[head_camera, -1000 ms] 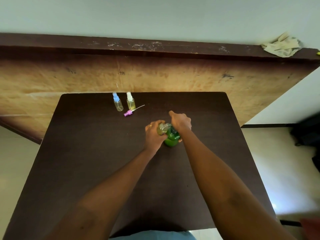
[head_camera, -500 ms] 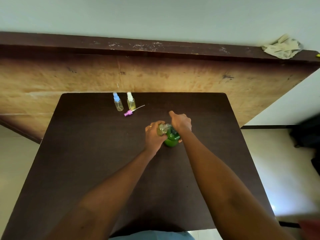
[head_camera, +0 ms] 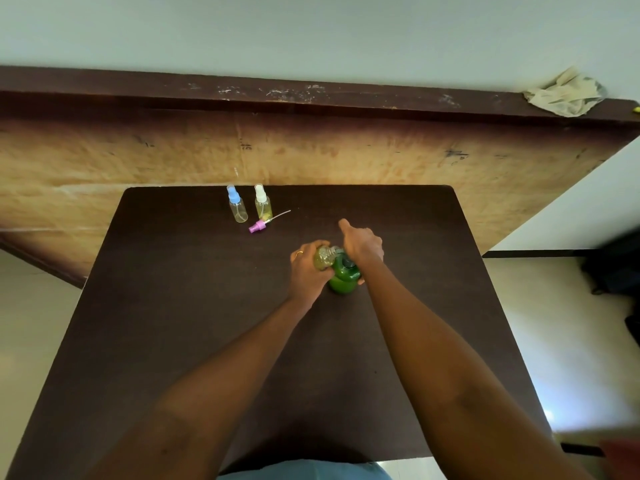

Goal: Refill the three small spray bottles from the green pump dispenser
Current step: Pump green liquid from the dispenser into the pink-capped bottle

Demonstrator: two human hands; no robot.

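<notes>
The green pump dispenser (head_camera: 343, 278) stands near the middle of the dark table (head_camera: 173, 306). My right hand (head_camera: 362, 244) rests on its pump head, covering it. My left hand (head_camera: 306, 268) holds an uncapped small spray bottle (head_camera: 323, 258) with yellowish liquid right against the pump's spout. Two more small spray bottles stand upright at the table's far edge: one with a blue cap (head_camera: 237, 208) and one with a white cap (head_camera: 262, 204). A pink spray cap with its dip tube (head_camera: 265, 223) lies just in front of them.
A wooden board (head_camera: 311, 150) leans along the wall behind the table. A crumpled cloth (head_camera: 562, 93) sits on its top edge at the right. A dark bag (head_camera: 616, 265) lies on the floor to the right.
</notes>
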